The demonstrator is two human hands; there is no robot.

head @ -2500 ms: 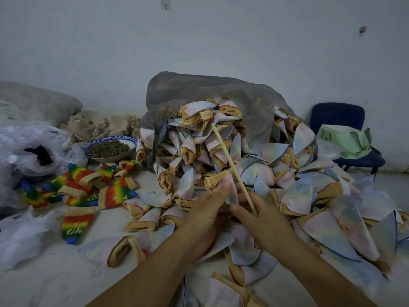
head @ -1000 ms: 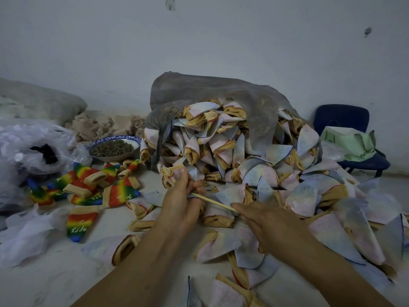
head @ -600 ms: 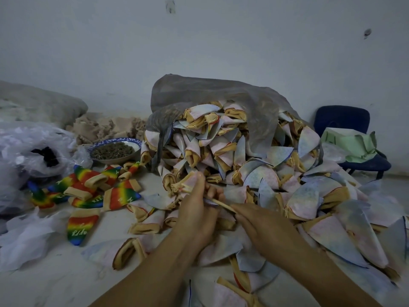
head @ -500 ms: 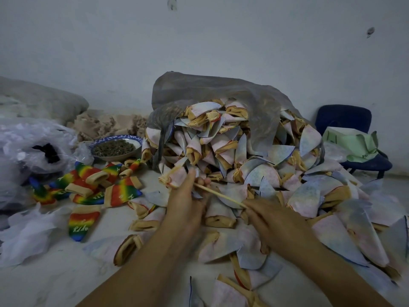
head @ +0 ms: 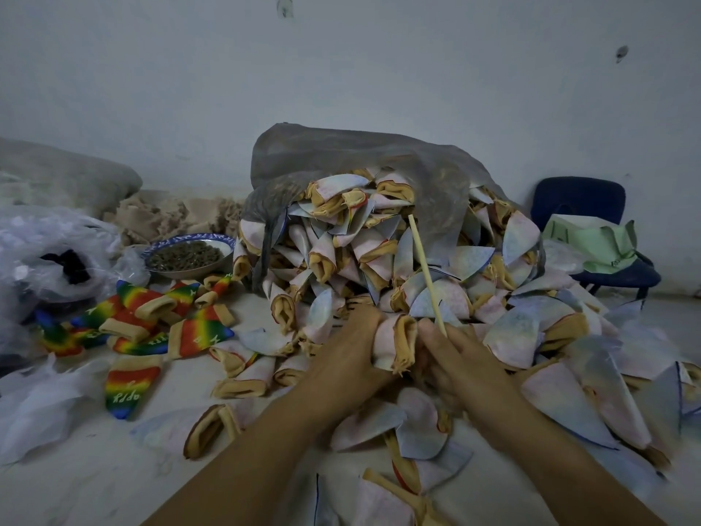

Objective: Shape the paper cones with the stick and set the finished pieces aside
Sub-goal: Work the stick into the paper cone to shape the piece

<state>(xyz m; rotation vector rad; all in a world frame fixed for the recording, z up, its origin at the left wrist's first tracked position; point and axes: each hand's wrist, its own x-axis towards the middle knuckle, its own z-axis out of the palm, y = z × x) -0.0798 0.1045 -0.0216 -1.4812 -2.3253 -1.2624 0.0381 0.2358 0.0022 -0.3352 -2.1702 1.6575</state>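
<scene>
Where the cone (head: pixel 398 343) is held: lower centre of the frame, just in front of the pile of cones (head: pixel 379 252).
Left hand (head: pixel 352 351): fingers curled round the pale pink cone, whose tan folded rim faces the camera.
Right hand (head: pixel 451 358): touching the same cone from the right, thumb and fingers pinching the lower end of the stick (head: pixel 425 271).
Stick: thin pale wood, nearly upright, tip leaning slightly left, seen against the pile.
Pile: spills from a grey bag (head: pixel 341 153) at centre and spreads toward the lower right.
Rainbow pieces (head: pixel 151 320): loose group at middle left on the pale surface (head: pixel 95 468).
Bowl (head: pixel 189 254): blue-rimmed, holding dark bits, behind the rainbow pieces.
Chair (head: pixel 591 206): dark blue, at the right edge, green paper (head: pixel 595 244) on its seat.
</scene>
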